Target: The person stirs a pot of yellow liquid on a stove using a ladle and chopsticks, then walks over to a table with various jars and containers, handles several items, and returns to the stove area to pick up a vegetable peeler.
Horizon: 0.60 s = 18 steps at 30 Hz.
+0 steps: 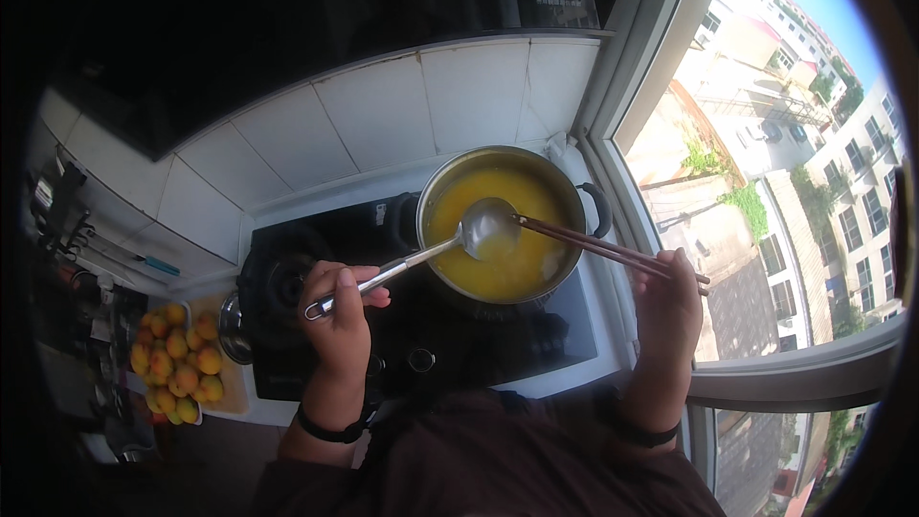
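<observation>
My left hand (341, 319) grips the handle of a metal ladle (492, 230), whose bowl is over the middle of a large metal pot (423, 208). Yellow liquid (467, 187) fills much of that pot. From the right, my right hand (668, 301) holds a pair of dark brown chopsticks (596, 244). Their tips meet the upper right rim of the ladle bowl, where a small pale bit shows. Whether the ladle bowl touches the liquid is hard to tell. The pot stands on the right side of a black gas stove (388, 345).
An unused burner (287, 283) lies left of the pot. Orange-yellow fruits (176, 362), probably apricots or peaches, are heaped on the counter at left, beside a metal bowl (233, 330). White wall tiles (380, 115) rise behind the stove. A window frame (635, 208) borders the right side.
</observation>
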Motion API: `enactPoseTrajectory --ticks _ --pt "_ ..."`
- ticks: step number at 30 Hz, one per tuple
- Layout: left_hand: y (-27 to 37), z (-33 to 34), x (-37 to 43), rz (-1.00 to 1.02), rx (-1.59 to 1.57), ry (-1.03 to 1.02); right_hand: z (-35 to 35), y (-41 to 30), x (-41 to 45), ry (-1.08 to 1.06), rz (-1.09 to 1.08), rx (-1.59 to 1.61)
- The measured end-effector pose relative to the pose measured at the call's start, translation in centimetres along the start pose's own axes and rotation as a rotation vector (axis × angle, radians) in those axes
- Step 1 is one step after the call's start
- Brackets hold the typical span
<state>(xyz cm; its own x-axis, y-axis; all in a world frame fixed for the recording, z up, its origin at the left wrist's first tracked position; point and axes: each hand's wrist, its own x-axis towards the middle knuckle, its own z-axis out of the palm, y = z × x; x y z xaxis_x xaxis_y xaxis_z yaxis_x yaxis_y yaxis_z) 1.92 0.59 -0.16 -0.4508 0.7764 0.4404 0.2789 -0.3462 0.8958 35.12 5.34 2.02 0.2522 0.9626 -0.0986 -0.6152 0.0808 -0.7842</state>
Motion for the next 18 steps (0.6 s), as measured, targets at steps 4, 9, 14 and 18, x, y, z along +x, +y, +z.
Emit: enactPoseTrajectory --ticks 4,9,14,18 --pt "-0.1 0.0 0.0 0.097 0.023 -0.027 0.6 -2.1 -1.5 -0.229 0.106 0.310" --pt "0.1 0.2 -0.1 0.149 0.057 -0.044 1.9 -4.0 -4.4 -0.611 0.183 0.449" --pt "0.4 0.8 0.1 0.270 0.176 -0.076 3.1 -4.7 -5.6 -0.654 0.142 0.452" --pt "-0.2 1.6 0.2 0.425 0.248 -0.174 1.5 -4.1 -3.9 -0.715 0.265 0.567"
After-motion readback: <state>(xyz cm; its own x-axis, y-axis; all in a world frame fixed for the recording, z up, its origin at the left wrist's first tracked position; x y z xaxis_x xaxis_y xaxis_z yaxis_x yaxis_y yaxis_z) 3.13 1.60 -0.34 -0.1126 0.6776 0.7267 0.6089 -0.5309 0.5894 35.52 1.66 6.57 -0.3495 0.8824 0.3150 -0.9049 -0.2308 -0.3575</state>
